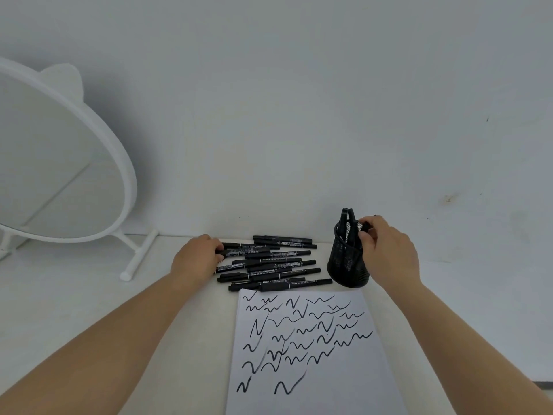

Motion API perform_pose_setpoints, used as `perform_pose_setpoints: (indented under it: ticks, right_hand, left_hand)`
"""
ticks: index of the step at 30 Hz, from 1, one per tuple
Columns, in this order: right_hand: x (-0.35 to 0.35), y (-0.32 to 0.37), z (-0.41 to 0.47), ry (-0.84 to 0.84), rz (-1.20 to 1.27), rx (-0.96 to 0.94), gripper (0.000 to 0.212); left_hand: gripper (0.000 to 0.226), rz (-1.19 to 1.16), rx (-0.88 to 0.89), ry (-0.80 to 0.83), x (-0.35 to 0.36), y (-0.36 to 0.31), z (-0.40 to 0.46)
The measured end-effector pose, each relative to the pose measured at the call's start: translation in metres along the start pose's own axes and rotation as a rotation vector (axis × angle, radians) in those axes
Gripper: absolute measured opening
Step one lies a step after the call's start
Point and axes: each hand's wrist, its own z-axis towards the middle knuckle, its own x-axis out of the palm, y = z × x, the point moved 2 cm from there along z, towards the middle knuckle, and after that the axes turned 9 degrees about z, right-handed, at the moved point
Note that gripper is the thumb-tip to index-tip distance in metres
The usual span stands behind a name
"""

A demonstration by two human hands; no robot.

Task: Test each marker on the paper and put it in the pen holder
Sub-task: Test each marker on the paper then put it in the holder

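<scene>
Right hand (386,250) at rim of mesh pen holder (347,259), pinching marker (365,226), likely dropping it in. Left hand (196,259) grips end of marker from pile (269,262), probably next for testing. Paper (311,354) just below, scribbled.

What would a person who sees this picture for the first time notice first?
The paper, full of black squiggles, lies in front at the centre. Behind it is a pile of markers, where the left hand touches one end. To the right, the right hand holds a marker at the rim of the holder.
</scene>
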Motion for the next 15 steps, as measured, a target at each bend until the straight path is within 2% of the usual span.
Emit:
perform_pose_setpoints:
  ticks: [4,8,10,13,15]
  right_hand:
    - [-0.003,0.004,-0.001,0.047,-0.014,0.009,0.027]
    - [-0.009,0.007,-0.01,0.069,-0.027,-0.012,0.039]
    - [-0.014,0.009,-0.018,-0.02,-0.027,-0.075,0.041]
    - [-0.025,0.017,-0.037,-0.188,0.1,-0.218,0.036]
    - [-0.028,0.023,-0.053,-0.199,0.233,-0.249,0.028]
  left_hand:
    - [0.022,0.02,0.048,0.029,-0.002,0.001,0.001]
    - [0.022,0.05,0.11,0.02,-0.01,0.0,-0.002]
    - [0.023,0.097,0.131,-0.023,-0.018,0.001,-0.006]
    - [0.025,0.143,0.138,-0.108,-0.036,-0.002,-0.022]
    - [0.023,0.104,0.144,-0.157,-0.049,-0.012,-0.038]
